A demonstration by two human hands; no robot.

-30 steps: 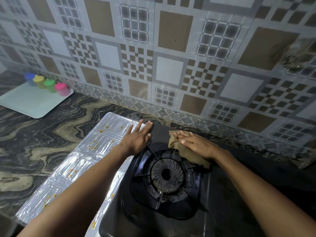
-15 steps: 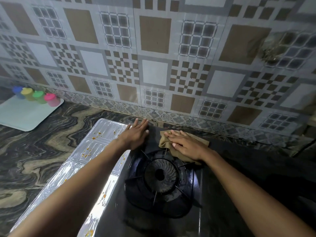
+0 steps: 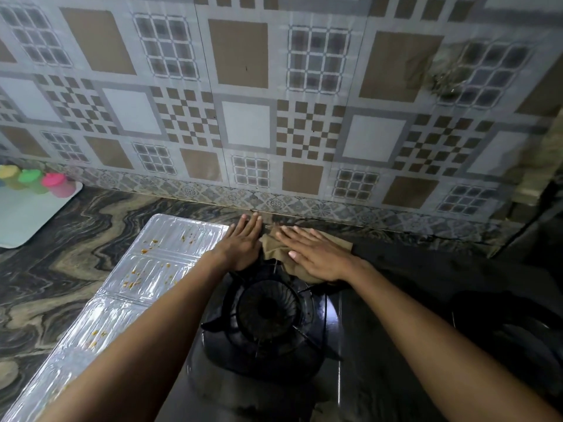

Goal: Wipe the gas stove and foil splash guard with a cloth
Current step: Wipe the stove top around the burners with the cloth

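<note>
Head view: one camera, looking forward and down.
Right hand [image 3: 316,257]: flat, fingers straight, pressing the crumpled tan cloth [image 3: 272,249].
Cloth: on the back edge of the black glass-topped gas stove [image 3: 359,330], just behind the round black burner [image 3: 268,309].
Left hand [image 3: 243,245]: flat, fingers extended, holding nothing, at the stove's back left corner, just beside the cloth.
Silver ribbed foil splash guard [image 3: 146,269]: lying flat on the marbled dark counter [image 3: 61,254], left of the stove, flecked with orange crumbs.
Far left: pale tray [image 3: 27,214] with coloured-lidded jars [image 3: 58,184].

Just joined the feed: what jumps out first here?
Right hand presses a brown cloth flat behind the burner of the gas stove, left hand flat beside it. Left of the stove, the foil splash guard lies on the marble counter, dotted with orange food specks.
</note>
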